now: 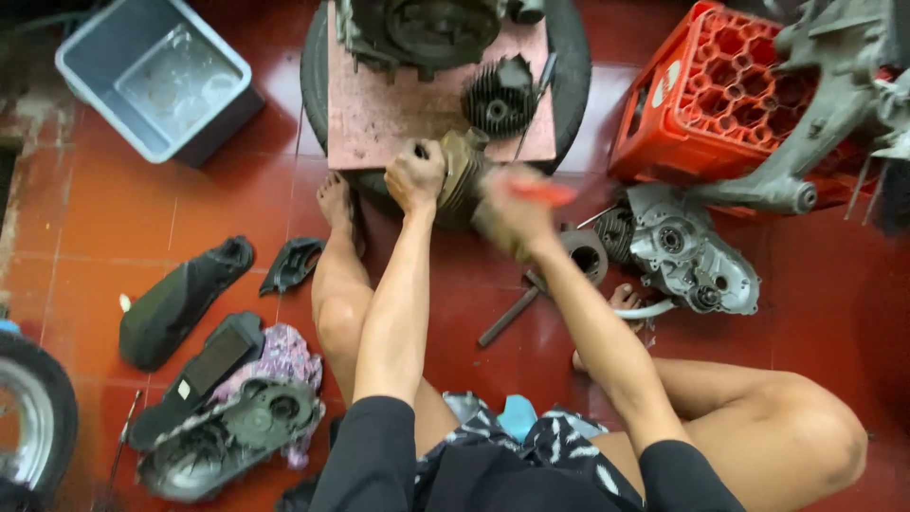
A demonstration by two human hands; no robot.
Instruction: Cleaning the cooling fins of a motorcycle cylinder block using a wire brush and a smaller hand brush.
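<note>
Cylinder (463,171) on red tiled floor (114,218); left hand (414,176) fingers grip it; blurred right hand (512,210) seemingly clasps orange tool (542,192).

Red crate (730,95), red floor tiles (218,218), grey tub (85,81), pink board (379,123).

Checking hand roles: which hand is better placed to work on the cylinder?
Right. The right hand holds a red-handled tool at the cylinder, while the left hand grips the cylinder.
</note>
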